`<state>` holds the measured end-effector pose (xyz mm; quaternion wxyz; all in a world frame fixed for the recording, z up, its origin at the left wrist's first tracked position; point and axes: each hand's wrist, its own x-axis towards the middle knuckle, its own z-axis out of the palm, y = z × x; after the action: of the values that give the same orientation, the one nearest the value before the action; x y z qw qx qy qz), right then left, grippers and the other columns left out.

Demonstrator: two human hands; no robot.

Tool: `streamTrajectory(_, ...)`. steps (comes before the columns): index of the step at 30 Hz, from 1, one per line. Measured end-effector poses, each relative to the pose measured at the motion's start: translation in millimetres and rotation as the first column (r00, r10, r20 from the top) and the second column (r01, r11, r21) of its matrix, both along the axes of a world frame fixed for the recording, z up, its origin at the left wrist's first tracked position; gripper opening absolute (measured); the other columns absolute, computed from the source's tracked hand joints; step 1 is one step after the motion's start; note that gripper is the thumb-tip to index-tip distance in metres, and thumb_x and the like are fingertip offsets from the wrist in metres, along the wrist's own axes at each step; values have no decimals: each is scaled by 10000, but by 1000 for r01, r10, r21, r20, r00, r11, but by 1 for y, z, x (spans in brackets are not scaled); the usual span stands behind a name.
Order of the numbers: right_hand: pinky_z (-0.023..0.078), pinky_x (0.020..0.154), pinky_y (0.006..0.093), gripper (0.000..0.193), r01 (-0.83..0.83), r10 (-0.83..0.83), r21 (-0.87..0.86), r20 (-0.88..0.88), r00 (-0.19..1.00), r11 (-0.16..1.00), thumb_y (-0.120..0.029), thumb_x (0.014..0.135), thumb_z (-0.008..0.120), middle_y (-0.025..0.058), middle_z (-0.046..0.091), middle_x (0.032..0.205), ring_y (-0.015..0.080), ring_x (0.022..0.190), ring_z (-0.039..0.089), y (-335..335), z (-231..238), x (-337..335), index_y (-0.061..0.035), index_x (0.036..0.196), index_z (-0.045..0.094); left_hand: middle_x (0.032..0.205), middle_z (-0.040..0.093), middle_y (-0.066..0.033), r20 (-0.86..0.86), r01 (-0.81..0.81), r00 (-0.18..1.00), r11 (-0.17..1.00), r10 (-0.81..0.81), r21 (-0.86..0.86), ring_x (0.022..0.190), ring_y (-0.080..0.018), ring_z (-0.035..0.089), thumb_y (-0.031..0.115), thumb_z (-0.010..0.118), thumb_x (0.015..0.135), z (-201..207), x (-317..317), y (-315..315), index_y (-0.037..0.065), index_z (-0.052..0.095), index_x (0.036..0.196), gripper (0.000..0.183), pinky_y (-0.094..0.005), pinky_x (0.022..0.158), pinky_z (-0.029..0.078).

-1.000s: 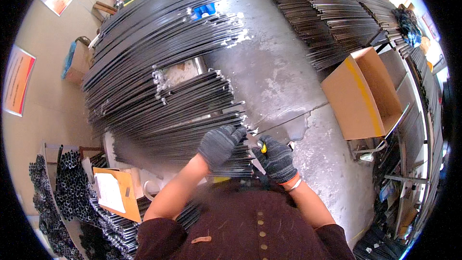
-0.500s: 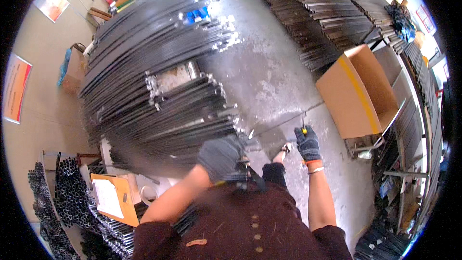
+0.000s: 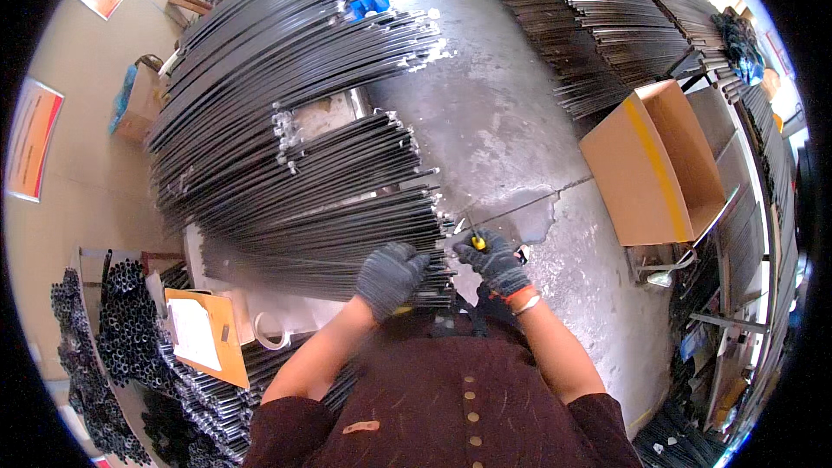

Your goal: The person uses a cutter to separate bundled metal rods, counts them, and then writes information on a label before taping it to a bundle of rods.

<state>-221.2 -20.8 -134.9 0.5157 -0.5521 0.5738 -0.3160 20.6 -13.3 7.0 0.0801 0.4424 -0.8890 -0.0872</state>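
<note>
My left hand (image 3: pixel 392 279), in a dark grey knitted glove, rests over the nearest black metal rods (image 3: pixel 338 247), close to their right ends. Its fingers are curled closed, and what they grip, if anything, is hidden. My right hand (image 3: pixel 498 267), gloved alike with an orange cuff, is closed around a yellow-handled tool (image 3: pixel 478 243) with a thin shaft that points away from me, perhaps a screwdriver. That hand is just to the right of the rod ends, apart from my left hand. The rods lie in long layered rows, their ends toward the right.
An open cardboard box (image 3: pixel 641 173) stands at the right beside racks of more rods (image 3: pixel 620 26). A clipboard with paper (image 3: pixel 208 338), a roll of tape (image 3: pixel 271 330) and bundled tubes (image 3: pixel 134 321) are at the lower left. A blue object (image 3: pixel 370 6) lies among the far rods.
My right hand has moved left with the yellow-handled tool, from over the floor to beside the rod ends. My left hand has shifted slightly and turned, its fingers now curled.
</note>
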Motion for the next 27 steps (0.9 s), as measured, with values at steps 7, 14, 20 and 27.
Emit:
streamTrajectory(7,463,672,247,171,90,-87,8,329,940,996,-37,817,743,-34,582,768,65,728,521,-5,71,51,-53,899,594,902,617,-109,5,-138,990,988,138,-67,820,-301,586,164,569,838,6,12,-4,83,654,1017,214,-426,678,487)
streamTrajectory(14,482,790,309,256,103,-63,-243,166,984,965,-40,802,736,74,616,938,165,872,576,1,107,24,-34,1018,599,892,607,-111,118,-58,991,994,69,-96,803,-291,586,169,519,839,9,16,-8,78,617,1124,315,-430,687,485)
streamTrajectory(20,500,695,419,233,-125,-92,-571,-335,938,811,-204,849,681,195,650,841,374,785,637,27,151,15,-30,993,626,803,581,-88,69,44,997,981,-32,-189,752,-255,600,177,512,828,37,-4,-25,57,606,1177,382,-385,579,480)
streamTrajectory(27,493,832,432,328,-323,-6,-369,-666,746,871,-224,824,606,172,636,1049,336,969,618,20,148,0,-59,1107,623,806,582,-95,130,95,988,986,-77,-140,723,-254,604,209,524,833,46,-27,-37,53,611,1156,369,-394,567,477)
